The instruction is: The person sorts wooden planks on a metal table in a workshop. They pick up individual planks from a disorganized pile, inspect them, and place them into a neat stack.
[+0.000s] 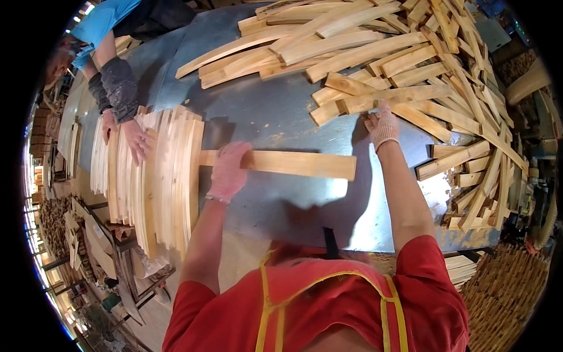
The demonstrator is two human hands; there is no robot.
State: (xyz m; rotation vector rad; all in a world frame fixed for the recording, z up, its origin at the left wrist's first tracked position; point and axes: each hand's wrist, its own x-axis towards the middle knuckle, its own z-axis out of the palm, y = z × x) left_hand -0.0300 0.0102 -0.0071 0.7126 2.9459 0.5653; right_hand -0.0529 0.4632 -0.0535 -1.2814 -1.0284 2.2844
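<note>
My left hand (227, 170), in a pale knit glove, grips a curved wooden slat (293, 163) that lies across the grey metal table (270, 117), its left end against a stack of slats standing on edge (170, 176). My right hand (382, 124), also gloved, reaches forward and rests on a slat (387, 97) at the near edge of a big loose pile of slats (375, 53). Whether its fingers have closed on that slat is unclear.
Another person in a blue shirt and dark arm sleeves has both hands (132, 138) on the far side of the upright stack. More slats lie heaped along the table's right edge (481, 188). Wood scraps cover the floor at left (76, 229).
</note>
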